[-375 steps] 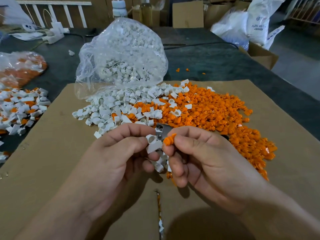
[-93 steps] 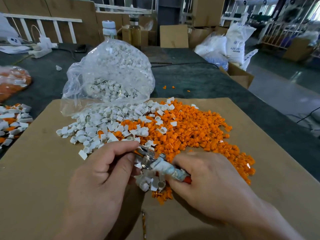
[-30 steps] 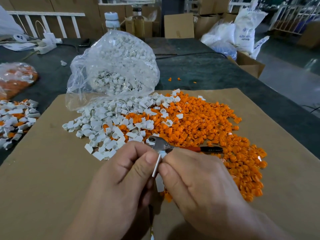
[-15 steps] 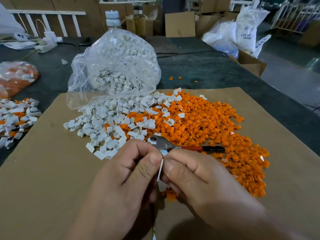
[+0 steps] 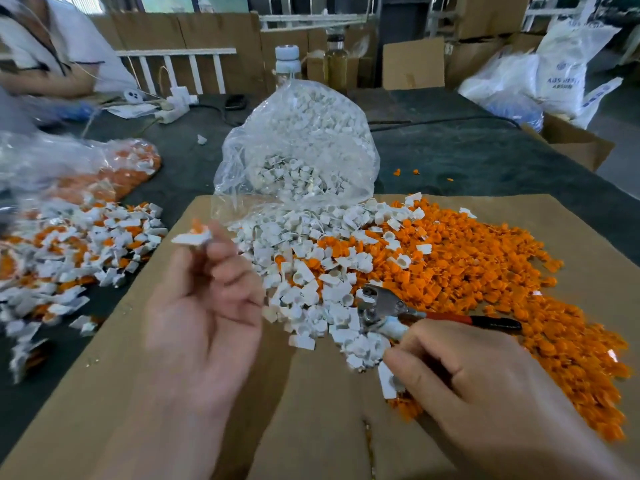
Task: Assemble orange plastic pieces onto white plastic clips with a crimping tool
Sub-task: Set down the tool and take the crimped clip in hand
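Note:
My left hand [image 5: 204, 306] is raised over the cardboard's left side and pinches an assembled clip [image 5: 192, 236], white with an orange piece in it, at its fingertips; the clip is blurred. My right hand [image 5: 485, 393] rests low at the right with loosely curled fingers. Its index fingertip touches the taped handle of the crimping tool [image 5: 384, 306], which lies on the piles with its red and black handle pointing right. A loose white clip [image 5: 386, 379] lies just under my right thumb. White clips [image 5: 311, 271] and orange pieces [image 5: 485, 271] are heaped ahead.
A clear bag of white clips [image 5: 301, 143] stands behind the heaps. Assembled clips [image 5: 69, 254] and a bag with orange pieces [image 5: 104, 174] lie at the left off the cardboard sheet [image 5: 104, 393]. Another person [image 5: 52, 53] sits far left. Bottles [image 5: 287, 64] stand at the back.
My hands have parted. The left one has swung up and left with the assembled clip, and the right has dropped toward the tool. The view has turned left.

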`<action>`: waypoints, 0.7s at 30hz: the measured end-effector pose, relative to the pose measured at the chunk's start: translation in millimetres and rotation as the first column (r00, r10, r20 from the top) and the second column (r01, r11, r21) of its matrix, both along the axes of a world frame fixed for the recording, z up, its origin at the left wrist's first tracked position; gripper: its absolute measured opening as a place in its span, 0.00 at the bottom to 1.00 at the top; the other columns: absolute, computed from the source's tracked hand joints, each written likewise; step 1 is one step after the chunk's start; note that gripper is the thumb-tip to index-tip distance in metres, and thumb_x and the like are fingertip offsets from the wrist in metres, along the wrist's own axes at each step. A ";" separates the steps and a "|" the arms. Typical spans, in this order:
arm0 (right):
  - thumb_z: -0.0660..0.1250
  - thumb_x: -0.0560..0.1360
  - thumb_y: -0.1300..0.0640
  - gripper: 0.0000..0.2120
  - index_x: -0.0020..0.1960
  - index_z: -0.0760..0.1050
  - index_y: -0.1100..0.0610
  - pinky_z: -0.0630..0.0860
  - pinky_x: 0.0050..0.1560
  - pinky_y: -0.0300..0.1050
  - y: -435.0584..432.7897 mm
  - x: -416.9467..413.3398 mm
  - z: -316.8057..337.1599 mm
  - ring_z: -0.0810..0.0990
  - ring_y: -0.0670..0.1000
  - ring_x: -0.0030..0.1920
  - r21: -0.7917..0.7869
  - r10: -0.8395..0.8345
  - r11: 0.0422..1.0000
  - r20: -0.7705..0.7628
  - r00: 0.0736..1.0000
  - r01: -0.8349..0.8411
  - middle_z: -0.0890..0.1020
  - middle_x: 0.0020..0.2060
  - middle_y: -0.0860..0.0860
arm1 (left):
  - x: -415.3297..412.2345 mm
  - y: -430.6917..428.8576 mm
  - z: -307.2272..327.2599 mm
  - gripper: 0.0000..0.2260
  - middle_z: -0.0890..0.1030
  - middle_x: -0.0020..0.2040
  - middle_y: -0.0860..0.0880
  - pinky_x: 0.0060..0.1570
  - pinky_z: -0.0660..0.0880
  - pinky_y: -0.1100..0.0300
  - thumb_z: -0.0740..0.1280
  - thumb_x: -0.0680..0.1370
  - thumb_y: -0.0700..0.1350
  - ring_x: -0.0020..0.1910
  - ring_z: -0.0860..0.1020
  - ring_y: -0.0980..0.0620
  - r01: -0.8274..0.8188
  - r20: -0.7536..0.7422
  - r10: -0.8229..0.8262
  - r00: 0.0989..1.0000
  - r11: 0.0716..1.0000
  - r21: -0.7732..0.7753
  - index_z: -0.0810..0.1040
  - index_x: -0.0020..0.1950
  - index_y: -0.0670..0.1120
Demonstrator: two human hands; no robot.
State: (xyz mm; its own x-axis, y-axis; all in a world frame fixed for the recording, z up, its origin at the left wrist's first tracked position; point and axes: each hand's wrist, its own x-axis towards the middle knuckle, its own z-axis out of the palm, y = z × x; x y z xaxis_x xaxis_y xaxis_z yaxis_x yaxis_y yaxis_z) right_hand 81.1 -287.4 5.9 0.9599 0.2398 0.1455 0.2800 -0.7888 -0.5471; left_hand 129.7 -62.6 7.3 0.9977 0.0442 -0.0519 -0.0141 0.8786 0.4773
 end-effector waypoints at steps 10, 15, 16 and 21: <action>0.49 0.77 0.30 0.23 0.66 0.48 0.38 0.75 0.47 0.45 11.4 -2.9 -2.4 0.78 0.49 0.52 -0.466 0.049 0.879 -0.123 0.991 -0.101 0.76 0.58 0.42 | -1.0 -3.3 -13.0 0.10 0.82 0.35 0.55 0.29 0.72 0.61 0.64 0.78 0.61 0.27 0.76 0.61 0.093 -0.122 0.130 0.984 0.206 0.974 0.80 0.47 0.56; 0.49 0.79 0.34 0.21 0.68 0.51 0.41 0.68 0.40 0.48 4.8 -1.1 -12.9 0.78 0.52 0.51 -0.496 0.037 0.867 -0.009 0.999 -0.037 0.75 0.54 0.44 | -7.7 -7.0 -24.3 0.29 0.79 0.36 0.58 0.38 0.78 0.53 0.51 0.58 0.83 0.36 0.77 0.60 0.041 -0.082 -0.058 0.995 -0.510 0.859 0.70 0.45 0.64; 0.49 0.80 0.35 0.20 0.68 0.51 0.41 0.68 0.40 0.48 3.8 -1.4 -14.1 0.78 0.53 0.51 -0.489 0.040 0.872 0.009 0.999 -0.030 0.75 0.54 0.45 | -8.0 -8.6 -25.6 0.32 0.79 0.36 0.58 0.38 0.78 0.52 0.50 0.55 0.86 0.36 0.77 0.59 0.042 -0.098 -0.081 0.992 -0.525 0.850 0.68 0.45 0.66; 0.53 0.81 0.41 0.16 0.67 0.58 0.42 0.60 0.33 0.46 3.9 -0.8 -18.7 0.75 0.52 0.43 -0.455 0.085 0.890 0.077 0.993 -0.041 0.73 0.47 0.46 | -12.1 -13.6 -23.9 0.32 0.76 0.45 0.72 0.35 0.77 0.54 0.52 0.52 0.85 0.36 0.77 0.60 0.010 -0.090 -0.130 0.987 -0.517 0.856 0.64 0.49 0.69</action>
State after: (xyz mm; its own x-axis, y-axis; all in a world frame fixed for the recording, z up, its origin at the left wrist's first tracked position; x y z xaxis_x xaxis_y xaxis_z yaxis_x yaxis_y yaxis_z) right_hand 80.3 -283.4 -12.8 0.9282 0.3601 0.0943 0.3689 -0.9235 -0.1050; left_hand 117.6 -76.2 -16.6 0.9937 -0.1088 -0.0254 -0.0807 -0.8565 0.5099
